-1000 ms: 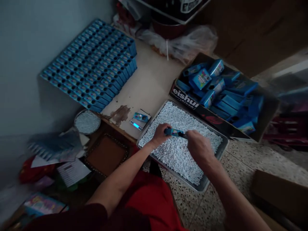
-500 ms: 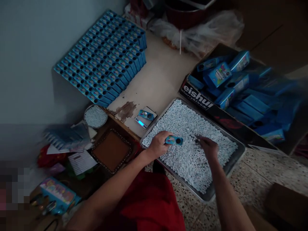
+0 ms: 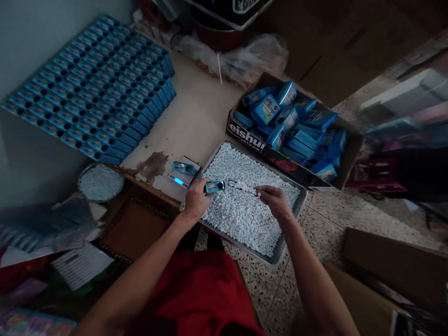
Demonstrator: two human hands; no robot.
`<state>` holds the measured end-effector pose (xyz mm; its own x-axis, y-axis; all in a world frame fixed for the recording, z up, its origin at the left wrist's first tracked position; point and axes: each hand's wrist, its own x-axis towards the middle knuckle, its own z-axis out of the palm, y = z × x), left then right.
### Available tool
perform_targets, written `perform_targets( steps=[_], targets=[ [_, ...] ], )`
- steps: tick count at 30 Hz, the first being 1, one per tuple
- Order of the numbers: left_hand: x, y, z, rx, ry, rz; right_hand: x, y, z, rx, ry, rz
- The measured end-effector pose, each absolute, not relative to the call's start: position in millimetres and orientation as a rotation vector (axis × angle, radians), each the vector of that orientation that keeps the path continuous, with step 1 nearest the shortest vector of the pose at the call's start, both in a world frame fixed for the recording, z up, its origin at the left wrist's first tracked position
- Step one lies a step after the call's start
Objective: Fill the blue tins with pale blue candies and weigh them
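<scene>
My left hand (image 3: 198, 199) is closed around a small blue box (image 3: 214, 187), whose top has a dark round hole. The box is above the left side of a metal tray (image 3: 304, 192) filled with small white pellets (image 3: 241, 219). Over the tray, my right hand (image 3: 275, 199) pinches the end of a slim dark scoop (image 3: 241, 186). White pellets lie along the scoop, which points toward the hole in the box; a small gap separates them. Left of the tray, another blue box (image 3: 184, 168) rests on a small digital scale (image 3: 179, 181) with a lit display.
Rows of blue boxes (image 3: 105, 88) stand on the pale table (image 3: 196, 102). Behind the tray, an open carton (image 3: 252, 140) holds a jumble of blue boxes. A round bowl of pellets (image 3: 101, 183) sits at left. Cardboard (image 3: 395, 266) lies on the floor at right.
My right hand has lifted the scoop out of the pellets and brought it, loaded, toward the box in my left hand. The camera view has swung to the right.
</scene>
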<state>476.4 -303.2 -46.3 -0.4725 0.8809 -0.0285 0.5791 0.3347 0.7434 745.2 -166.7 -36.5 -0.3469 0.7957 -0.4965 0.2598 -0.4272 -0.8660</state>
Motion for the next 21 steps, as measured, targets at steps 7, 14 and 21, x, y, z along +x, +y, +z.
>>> perform_targets(
  steps=[7, 14, 21],
  targets=[
    [477, -297, -42, 1.461, 1.991, 1.023, 727, -161, 30, -1.476, -1.989, 1.430],
    [491, -297, -54, 1.377, 1.906, 1.045, 693, -190, 79, -1.406, -2.587, 0.752],
    [469, -303, -58, 1.190, 2.003, 1.040, 772, -205, 25, -1.862, -1.857, 0.889]
  ],
)
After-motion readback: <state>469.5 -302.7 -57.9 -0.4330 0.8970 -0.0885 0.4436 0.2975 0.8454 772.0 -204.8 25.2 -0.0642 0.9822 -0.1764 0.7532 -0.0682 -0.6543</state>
